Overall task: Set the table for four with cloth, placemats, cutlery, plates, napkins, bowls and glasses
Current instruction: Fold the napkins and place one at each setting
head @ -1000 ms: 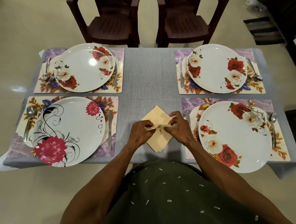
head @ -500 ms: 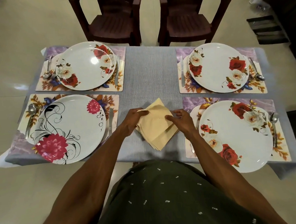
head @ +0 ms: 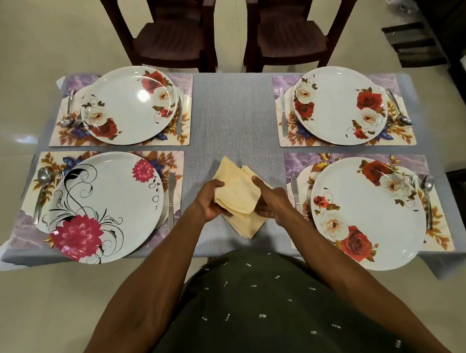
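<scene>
at the middle of the worktop, toward six o'clock, the left hand (head: 210, 202) and the right hand (head: 270, 202) each have a grip clenched on the top pale yellow folded cloth napkin (head: 237, 195), lifting it off the small stack of pale yellow napkins (head: 245, 226) that lies on the grey woven tablecloth (head: 233, 108). the left thumb lies over the napkin's edge at nine o'clock; the right fingers pinch its edge at three o'clock. four floral rectangular placemats carry the settings. at seven o'clock sits the white round plate with a pink flower and black swirls (head: 103, 209), a steel knife (head: 170, 200) just beside it. at four o'clock is the white round plate with red and white roses (head: 365, 212). at eleven o'clock and one o'clock stand two more rose-printed plates, each with cutlery beside it. two dark brown plastic chairs (head: 231, 26) stand at twelve o'clock.
</scene>
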